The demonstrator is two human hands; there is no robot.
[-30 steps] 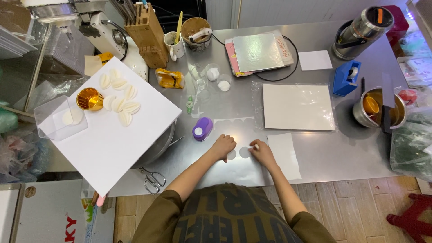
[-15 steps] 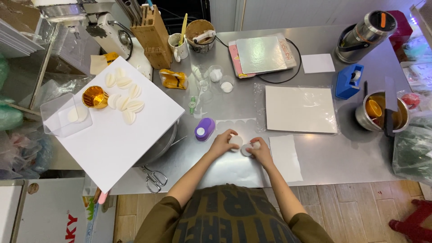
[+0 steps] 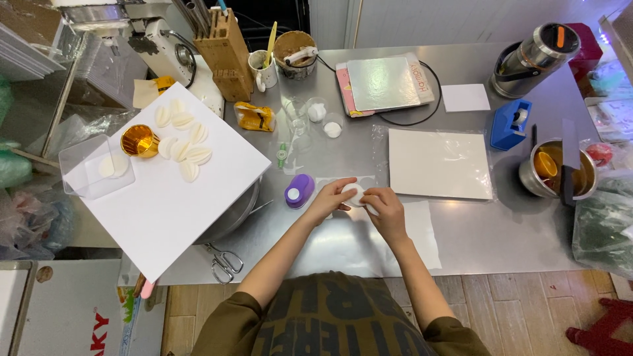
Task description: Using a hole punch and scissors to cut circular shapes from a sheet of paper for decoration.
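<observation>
Both hands meet over the steel table, near its front edge. Left hand & right hand pinch the same small white disc between them, fingertips closed on it from either side; disc is held just above a clear plastic sheet lying on the table. Can't tell if the disc touches the sheet.

Just left of the left hand stands a purple punch, close but not touching. A strip of white paper lies under & to the right of the right forearm. Further right, a white board in a plastic sleeve lies flat.

On the left a big white board sits tilted over a metal bowl, sticking out past the table edge. On it: a cluster of white oval petals, a gold cup & a clear lidded box w/ a white disc inside. Scissors lie below the bowl at the table's front edge.

At the back: wooden knife block, blue tape dispenser, metal pot at right
</observation>
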